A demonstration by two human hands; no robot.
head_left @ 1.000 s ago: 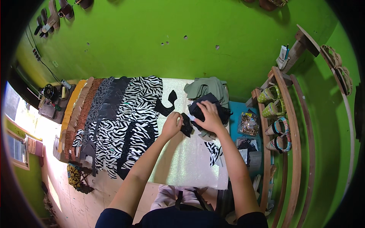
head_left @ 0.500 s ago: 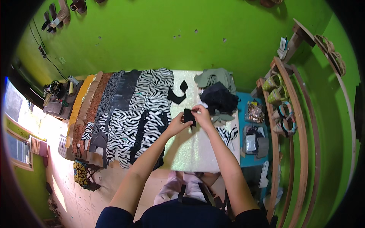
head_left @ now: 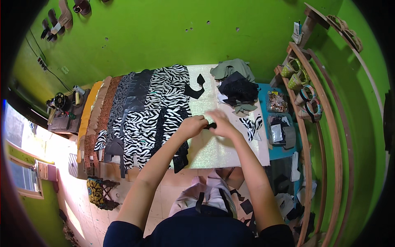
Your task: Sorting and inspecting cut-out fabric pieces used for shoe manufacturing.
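Observation:
Above the pale tabletop (head_left: 210,153), a small black piece of material (head_left: 211,126) is between my hands, mostly covered by them. My left hand (head_left: 192,126) is closed, its fingertips pinching the piece's left end. Against the other side of the piece lies my right hand (head_left: 222,124); its fingers are smeared by motion, so I cannot tell whether they grip it. Farther off on the table, a curved black cut-out (head_left: 195,92) lies flat. To the left are overlapping rows of zebra-print pieces (head_left: 138,133), with black pieces among them.
Dark fabric (head_left: 238,88) and grey-green fabric (head_left: 232,69) are heaped at the far right. Clear containers (head_left: 282,127) stand on a blue surface beside a wooden rack (head_left: 319,144) with sandals. A sewing machine (head_left: 61,109) is at the left, near a patterned stool (head_left: 95,193).
The black piece was flat and in plain view between both hands; now it looks bunched and largely covered. My right hand has moved quickly and blurs. The whole view has shifted slightly.

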